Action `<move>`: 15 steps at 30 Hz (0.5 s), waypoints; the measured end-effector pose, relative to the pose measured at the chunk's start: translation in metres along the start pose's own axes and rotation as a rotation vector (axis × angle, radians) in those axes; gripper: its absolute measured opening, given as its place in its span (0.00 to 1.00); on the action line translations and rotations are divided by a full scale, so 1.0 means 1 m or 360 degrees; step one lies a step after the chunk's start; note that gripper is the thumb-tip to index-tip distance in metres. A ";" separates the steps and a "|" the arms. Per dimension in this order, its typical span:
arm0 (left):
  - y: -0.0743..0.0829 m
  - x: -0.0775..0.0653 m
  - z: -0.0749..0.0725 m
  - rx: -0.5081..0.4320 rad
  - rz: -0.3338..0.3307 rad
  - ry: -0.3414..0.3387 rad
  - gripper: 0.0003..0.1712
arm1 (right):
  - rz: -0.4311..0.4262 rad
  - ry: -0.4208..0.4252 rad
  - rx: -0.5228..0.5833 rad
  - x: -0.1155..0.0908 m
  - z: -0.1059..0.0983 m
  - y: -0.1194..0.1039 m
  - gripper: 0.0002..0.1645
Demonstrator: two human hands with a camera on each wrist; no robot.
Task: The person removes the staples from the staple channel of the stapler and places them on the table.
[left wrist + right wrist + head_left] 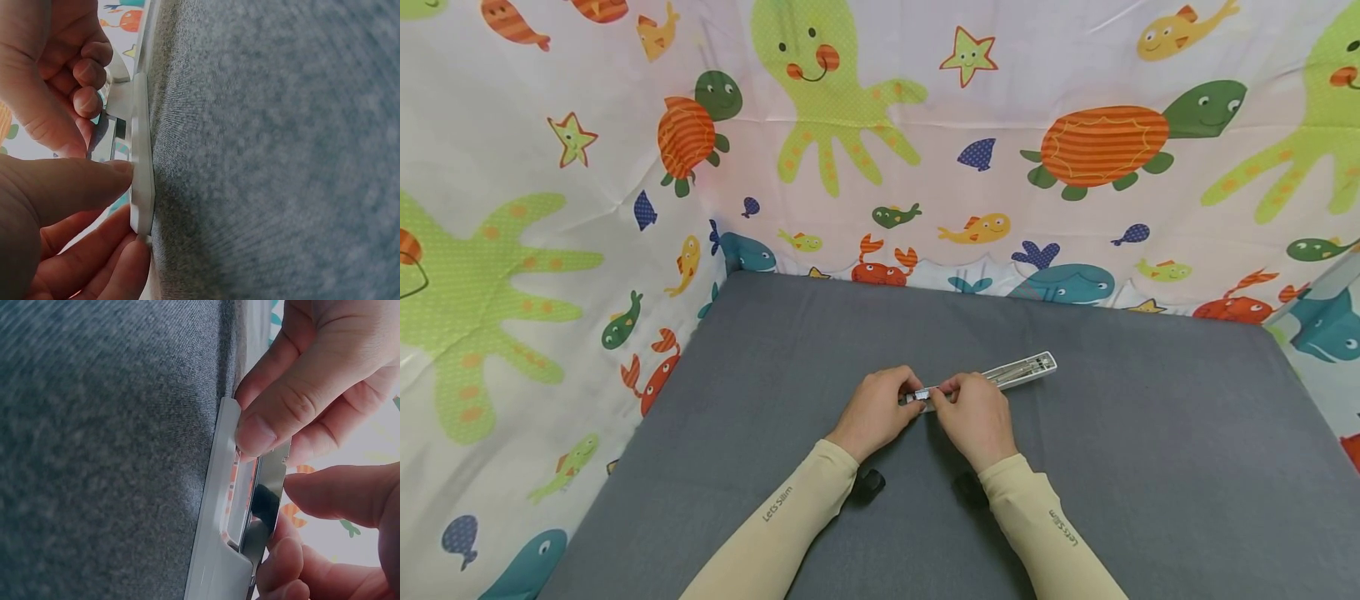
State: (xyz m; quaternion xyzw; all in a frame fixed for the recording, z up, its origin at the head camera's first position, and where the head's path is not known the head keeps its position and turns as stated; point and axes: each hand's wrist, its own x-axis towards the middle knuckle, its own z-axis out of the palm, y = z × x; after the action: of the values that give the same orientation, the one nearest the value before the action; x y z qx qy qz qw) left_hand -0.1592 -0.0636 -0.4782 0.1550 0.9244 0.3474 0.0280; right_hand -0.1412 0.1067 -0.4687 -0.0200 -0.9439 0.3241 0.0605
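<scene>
A long, narrow white device with metal strips inside, resembling an opened stapler, lies slantwise on the grey cloth. My left hand pinches its near white end, thumb on one side and fingertips at the other. Close beside it, my right hand holds the shiny metal strip along the white part, with thumb and curled fingers at its edge. The fingers hide the middle of the device in the head view. Its far end sticks out past my right hand.
Grey cloth covers the work surface. A white curtain printed with sea animals stands along the back and sides. Dark wrist-worn pieces sit under both cream sleeves.
</scene>
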 end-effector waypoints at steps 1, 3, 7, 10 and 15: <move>0.000 0.000 0.000 -0.0001 -0.0001 -0.0001 0.08 | 0.0003 -0.0003 0.0002 0.000 0.000 0.000 0.13; 0.000 0.000 0.000 -0.0001 -0.0001 -0.0003 0.08 | 0.0011 -0.0009 0.0007 0.000 0.000 0.000 0.13; -0.001 0.000 0.001 0.0004 0.0007 -0.0001 0.08 | 0.0020 -0.0014 0.0015 0.000 0.000 0.000 0.13; -0.002 0.001 0.002 0.0006 0.0013 0.0000 0.07 | 0.0029 -0.0022 0.0028 0.001 0.000 0.001 0.13; -0.002 0.001 0.001 0.0000 0.0008 0.0004 0.07 | 0.0068 -0.0050 0.0056 0.001 -0.001 0.000 0.13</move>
State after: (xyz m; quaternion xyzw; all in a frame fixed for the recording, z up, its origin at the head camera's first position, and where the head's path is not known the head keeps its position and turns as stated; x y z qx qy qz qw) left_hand -0.1600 -0.0639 -0.4804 0.1568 0.9241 0.3476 0.0259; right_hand -0.1425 0.1078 -0.4680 -0.0340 -0.9382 0.3423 0.0390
